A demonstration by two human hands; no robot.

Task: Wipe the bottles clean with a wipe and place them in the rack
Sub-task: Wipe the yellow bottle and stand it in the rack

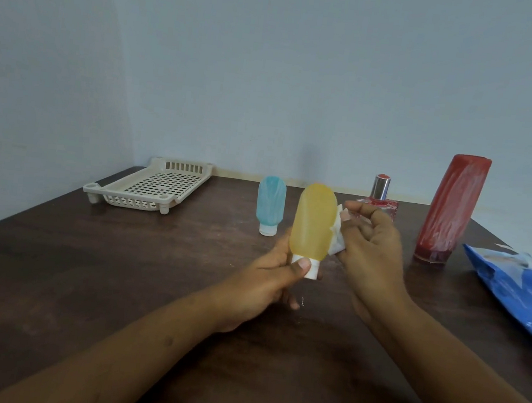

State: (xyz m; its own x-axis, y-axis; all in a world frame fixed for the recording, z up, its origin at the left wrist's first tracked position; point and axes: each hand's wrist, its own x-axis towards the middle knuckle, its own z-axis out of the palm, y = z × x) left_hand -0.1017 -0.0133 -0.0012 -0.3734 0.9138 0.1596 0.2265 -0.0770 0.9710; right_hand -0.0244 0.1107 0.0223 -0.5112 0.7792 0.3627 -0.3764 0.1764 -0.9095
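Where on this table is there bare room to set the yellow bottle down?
Bare table front left, this side of the rack, and between rack and blue bottle. Crowded at right: perfume, red bottle, blue pack.

light: dim, even, cool | shadows: soft, faint | glare: none | focus: soft overall | edges: wide-angle bending

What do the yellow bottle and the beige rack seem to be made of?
Yellow bottle: probably soft silicone or plastic, matte and translucent, since light glows through its rounded body. Beige rack: looks like hard moulded plastic, slightly glossy, with a regular grid of holes and moulded corner feet.
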